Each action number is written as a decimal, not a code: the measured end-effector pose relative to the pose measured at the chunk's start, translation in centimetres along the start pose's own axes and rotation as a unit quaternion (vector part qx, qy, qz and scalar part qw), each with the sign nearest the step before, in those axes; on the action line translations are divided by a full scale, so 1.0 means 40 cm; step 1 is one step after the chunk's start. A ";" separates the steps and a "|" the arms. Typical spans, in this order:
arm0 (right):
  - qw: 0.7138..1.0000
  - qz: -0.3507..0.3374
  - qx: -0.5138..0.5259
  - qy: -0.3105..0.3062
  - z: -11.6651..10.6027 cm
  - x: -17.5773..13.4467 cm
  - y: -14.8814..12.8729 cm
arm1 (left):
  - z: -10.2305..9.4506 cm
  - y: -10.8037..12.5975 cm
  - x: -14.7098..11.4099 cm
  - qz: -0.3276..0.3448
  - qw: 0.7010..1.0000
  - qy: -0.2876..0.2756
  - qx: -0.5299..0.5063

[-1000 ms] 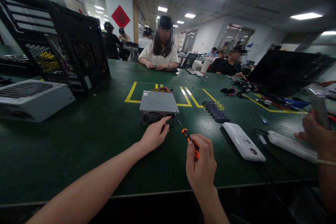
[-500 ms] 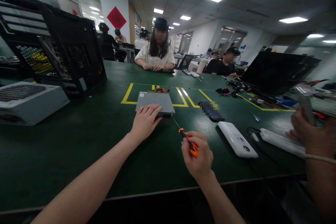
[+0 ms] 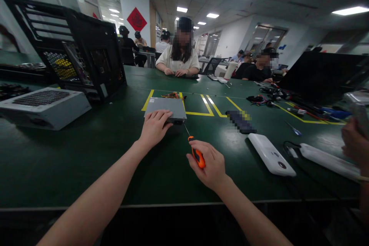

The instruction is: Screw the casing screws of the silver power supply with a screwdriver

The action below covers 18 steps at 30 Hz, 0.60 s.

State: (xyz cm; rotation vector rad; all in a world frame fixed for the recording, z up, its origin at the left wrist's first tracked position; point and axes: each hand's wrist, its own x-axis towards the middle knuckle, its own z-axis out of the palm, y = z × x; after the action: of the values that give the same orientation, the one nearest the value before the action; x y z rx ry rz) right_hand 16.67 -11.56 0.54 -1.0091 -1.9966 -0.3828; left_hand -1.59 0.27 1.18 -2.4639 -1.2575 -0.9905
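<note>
A flat grey computer power supply lies on the green table, its bundle of coloured wires at the far side. My left hand holds it at the near left, fingers over the top and thumb against the near side. In my right hand is a screwdriver with an orange and black handle. Its thin shaft points up and to the left, and the tip meets the near right corner of the power supply. Whether the tip sits in a screw is too small to tell.
On the left stand a black computer case and a larger power supply. To the right lie a dark blurred-out phone, a white oblong device, a power strip and a small blue screwdriver. A co-worker sits opposite.
The power supply and both hands sit slightly further left in view, while the background has shifted right. My right hand has turned on the screwdriver's handle, its fingers a little looser.
</note>
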 end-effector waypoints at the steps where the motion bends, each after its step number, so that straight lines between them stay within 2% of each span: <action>1: 1.000 0.008 0.013 0.005 0.006 0.003 -0.003 | -0.001 0.001 0.000 0.005 1.000 0.006 0.002; 4: 0.998 0.032 0.030 0.034 0.022 0.013 -0.015 | -0.009 0.018 0.000 0.006 0.999 0.038 0.018; 6: 0.999 0.025 0.017 0.037 0.029 0.022 -0.021 | -0.015 0.036 -0.001 0.004 0.999 0.043 0.016; 10: 0.999 -0.014 0.008 0.031 0.031 0.036 -0.023 | -0.010 0.073 -0.010 -0.013 0.998 -0.031 -0.043; 14: 0.993 0.044 0.090 0.061 0.034 0.032 -0.015 | 0.001 0.091 -0.018 -0.044 0.992 -0.104 -0.053; 18: 0.984 0.072 0.136 0.086 0.034 0.018 -0.014 | -0.001 0.095 -0.018 -0.062 0.987 -0.137 -0.050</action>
State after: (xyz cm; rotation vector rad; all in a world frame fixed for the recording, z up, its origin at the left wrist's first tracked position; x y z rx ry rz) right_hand 15.26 -10.74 0.35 -0.9072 -1.7529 -0.1099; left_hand 1.05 -2.54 1.17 -2.7009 -1.4930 -0.7761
